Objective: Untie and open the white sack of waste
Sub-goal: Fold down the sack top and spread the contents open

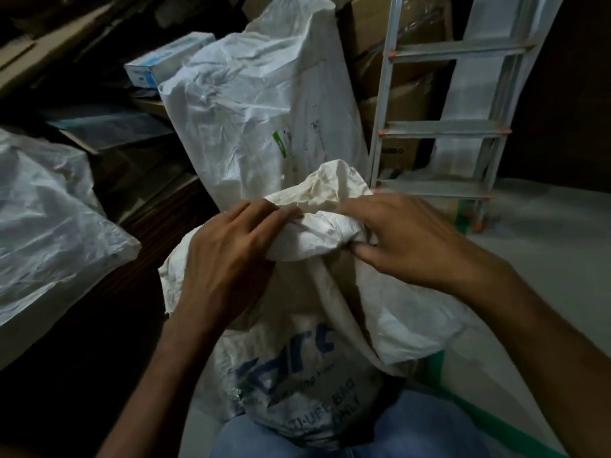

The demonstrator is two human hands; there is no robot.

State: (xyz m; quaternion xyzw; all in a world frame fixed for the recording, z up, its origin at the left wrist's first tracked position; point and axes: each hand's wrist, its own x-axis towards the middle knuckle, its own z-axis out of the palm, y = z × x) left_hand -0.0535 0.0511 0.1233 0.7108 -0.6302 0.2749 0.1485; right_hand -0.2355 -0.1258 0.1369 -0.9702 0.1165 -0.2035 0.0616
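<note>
My left hand (228,259) and right hand (406,239) pinch the twisted neck of the white sack (297,352), fingers closed on it; sack below them. Knot unfinished, mouth still shut.

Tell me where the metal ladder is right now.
In the head view the metal ladder stands at upper right, leaning beside the tall white sack and cardboard boxes, just beyond the right hand.
</note>
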